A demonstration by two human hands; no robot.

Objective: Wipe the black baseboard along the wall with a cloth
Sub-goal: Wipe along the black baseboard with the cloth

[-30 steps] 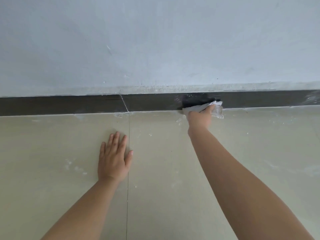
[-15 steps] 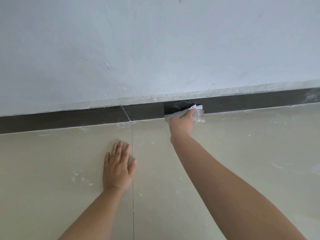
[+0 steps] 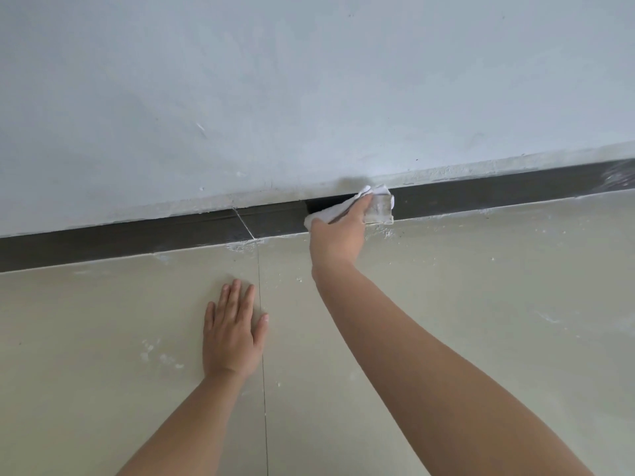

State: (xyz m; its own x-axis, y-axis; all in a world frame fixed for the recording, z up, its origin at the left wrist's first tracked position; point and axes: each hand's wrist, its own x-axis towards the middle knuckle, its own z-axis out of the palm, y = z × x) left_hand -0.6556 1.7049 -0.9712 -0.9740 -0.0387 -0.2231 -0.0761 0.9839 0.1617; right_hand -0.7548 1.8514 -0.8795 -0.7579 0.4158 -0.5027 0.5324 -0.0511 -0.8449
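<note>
A black baseboard (image 3: pixel 137 240) runs along the foot of a pale grey wall, slanting up to the right. My right hand (image 3: pixel 338 235) grips a white cloth (image 3: pixel 378 206) and presses it against the baseboard right of the middle. The strip just left of the cloth looks darker than the dusty rest. My left hand (image 3: pixel 232 333) lies flat on the beige floor tile with its fingers straight, well short of the baseboard.
A thin joint (image 3: pixel 244 223) crosses the baseboard left of the cloth. White dust and plaster specks (image 3: pixel 240 248) lie along the floor edge. A tile seam (image 3: pixel 263 372) runs beside my left hand. White smears mark the baseboard's far right end (image 3: pixel 618 178).
The view has tilted, so the baseboard now slopes up to the right. My right hand with the cloth has stayed on the same stretch. My left hand has kept its place on the floor.
</note>
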